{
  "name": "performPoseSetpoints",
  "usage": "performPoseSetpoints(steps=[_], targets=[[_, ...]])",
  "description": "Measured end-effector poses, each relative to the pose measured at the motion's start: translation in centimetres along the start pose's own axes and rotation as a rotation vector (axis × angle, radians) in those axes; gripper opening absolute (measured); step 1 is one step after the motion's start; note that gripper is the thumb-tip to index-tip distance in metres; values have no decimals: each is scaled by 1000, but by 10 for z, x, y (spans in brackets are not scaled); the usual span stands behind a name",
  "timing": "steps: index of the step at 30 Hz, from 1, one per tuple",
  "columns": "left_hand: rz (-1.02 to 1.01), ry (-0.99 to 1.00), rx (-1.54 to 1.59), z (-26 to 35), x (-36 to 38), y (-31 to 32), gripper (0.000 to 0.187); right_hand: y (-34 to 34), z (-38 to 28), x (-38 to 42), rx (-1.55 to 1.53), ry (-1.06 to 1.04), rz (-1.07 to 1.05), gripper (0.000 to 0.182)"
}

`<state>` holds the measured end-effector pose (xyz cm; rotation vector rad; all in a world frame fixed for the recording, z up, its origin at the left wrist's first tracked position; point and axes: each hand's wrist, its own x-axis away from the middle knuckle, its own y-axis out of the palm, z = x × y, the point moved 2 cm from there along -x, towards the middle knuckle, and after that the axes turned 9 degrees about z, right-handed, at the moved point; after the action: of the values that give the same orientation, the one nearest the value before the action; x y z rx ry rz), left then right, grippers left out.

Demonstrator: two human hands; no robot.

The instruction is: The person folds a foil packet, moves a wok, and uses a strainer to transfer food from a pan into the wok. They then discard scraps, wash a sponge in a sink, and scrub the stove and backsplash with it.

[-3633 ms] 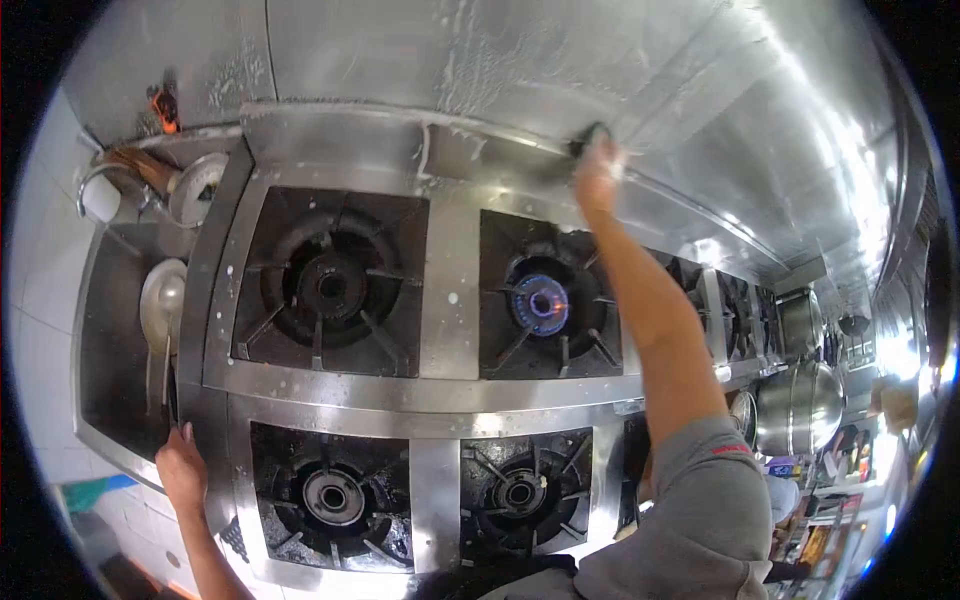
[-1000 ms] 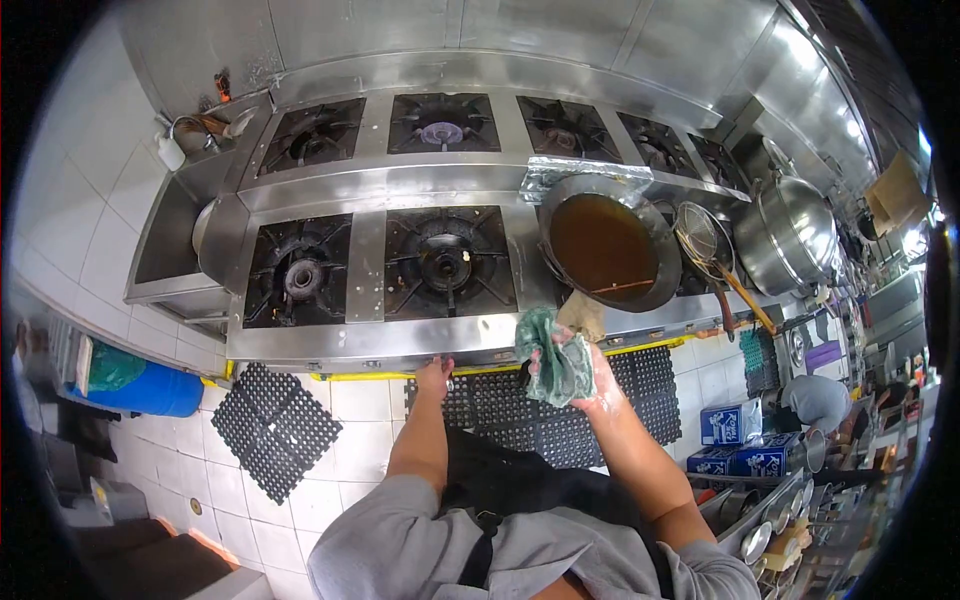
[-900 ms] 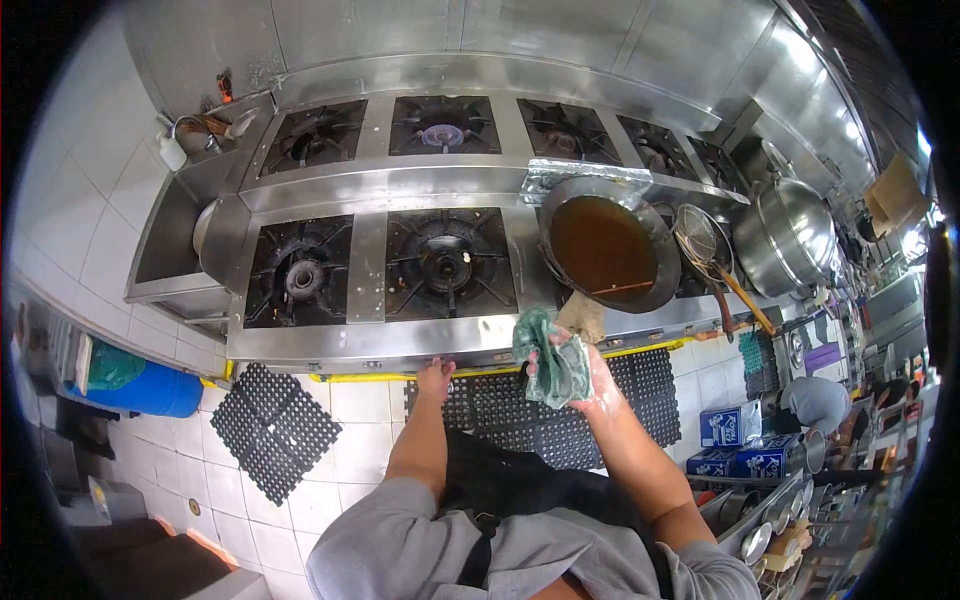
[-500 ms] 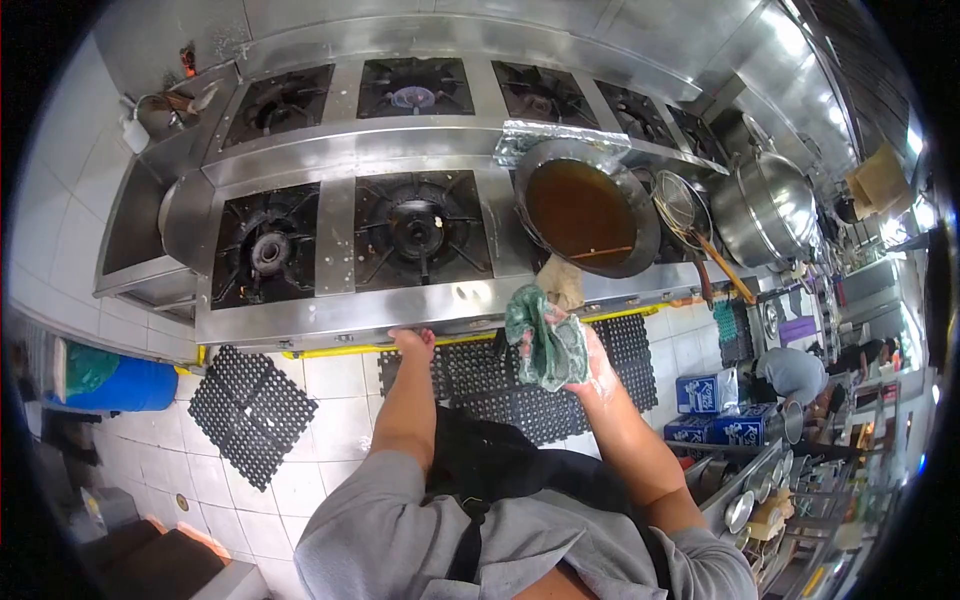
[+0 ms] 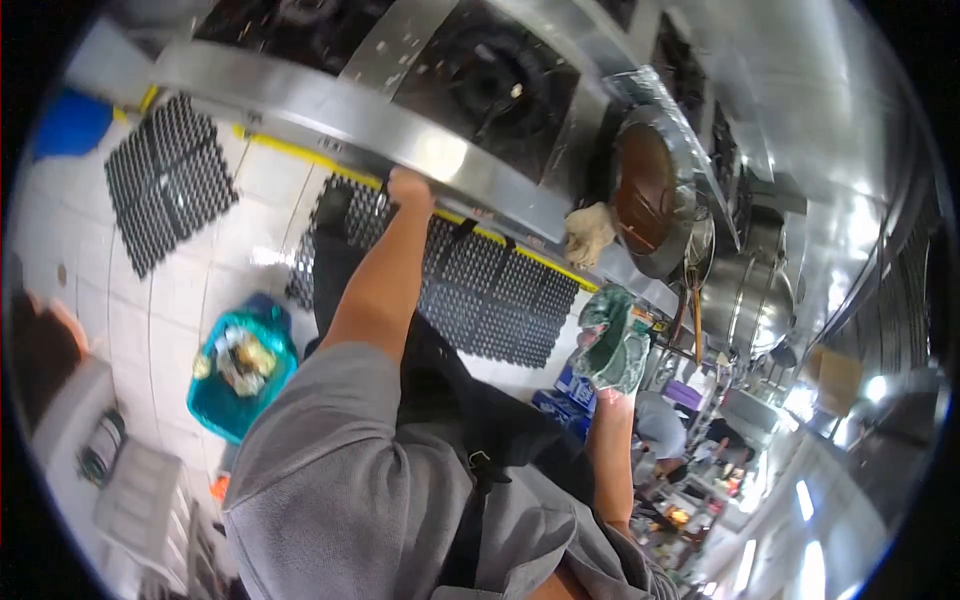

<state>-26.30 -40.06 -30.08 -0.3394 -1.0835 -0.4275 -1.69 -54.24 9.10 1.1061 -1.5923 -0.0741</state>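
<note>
Well, the green cloth (image 5: 612, 345) sits bunched in the right hand (image 5: 613, 374), clamped in that grip, with its folds covering most of the palm and spilling out past the fingers. A bit of the fingers peeks out on one side, and the bare wrist runs down from its lower edge. It's held up off the stove (image 5: 330, 108), well apart from the left hand.

Over by the stove's front edge, the left hand (image 5: 409, 188) is at the panel below the burners; I can't tell whether its grip is apart or together, or closed on anything.

Just beside the wok (image 5: 643, 185) of brown liquid lies a beige rag (image 5: 588, 235), near the green cloth but not touching it. Beyond the wok are a strainer (image 5: 700, 240) and a big steel pot (image 5: 742, 300). Down on the tiles, a teal-lined bin (image 5: 238, 395) holds rubbish, and another person (image 5: 660, 425) is farther back.
</note>
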Motion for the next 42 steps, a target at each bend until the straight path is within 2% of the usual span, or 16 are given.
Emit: performPoseSetpoints(steps=[2, 6, 8, 10, 15, 18, 19, 22, 23, 25, 27, 30, 32, 34, 38, 42], targets=[[80, -254, 182, 34, 46, -17, 42, -19, -1, -9, 41, -2, 9, 35], [83, -346, 301, 17, 21, -11, 47, -15, 10, -23, 124, -9, 76, 35], [4, -246, 187, 8, -5, -7, 35, -12, 16, -24, 168, -27, 72, 35], [-199, -479, 355, 15, 0, -8, 26, -13, 17, -29, 173, -26, 59, 35], [-233, -432, 395, 15, 5, -6, 25, -23, 21, -21, 178, -94, 158, 29], [-196, -363, 257, 9, -5, -6, 25, -29, 21, -13, 149, -91, 176, 25], [-135, -94, 104, -11, -30, 1, 25, -32, 22, -10, 121, -73, 184, 25], [-13, 53, 235, 0, 7, -5, 31, -41, 23, 3, 61, -65, 222, 23], [1, 243, 27, -9, -5, -6, 35, -45, 22, 8, 50, -84, 256, 24], [81, 417, -31, -31, -49, 7, 43, -48, 22, 14, 21, -113, 317, 24], [86, 342, 184, -49, -72, 12, 51, -61, 19, 11, 80, -118, 269, 24], [-26, -222, 418, -34, 15, 0, 66, -81, 15, 6, 81, -145, 262, 23], [-202, -328, 150, -80, 7, 16, 68, -69, 22, 12, -92, -99, 294, 23], [-275, -488, -179, -72, 63, 19, 63, -79, 22, 15, -124, -86, 295, 24], [-433, -617, 30, -94, 79, 53, 46, -109, 19, 20, -107, -69, 183, 30], [-506, -638, 262, -134, 54, 77, 31, -114, 20, 28, -200, -112, 306, 29]])
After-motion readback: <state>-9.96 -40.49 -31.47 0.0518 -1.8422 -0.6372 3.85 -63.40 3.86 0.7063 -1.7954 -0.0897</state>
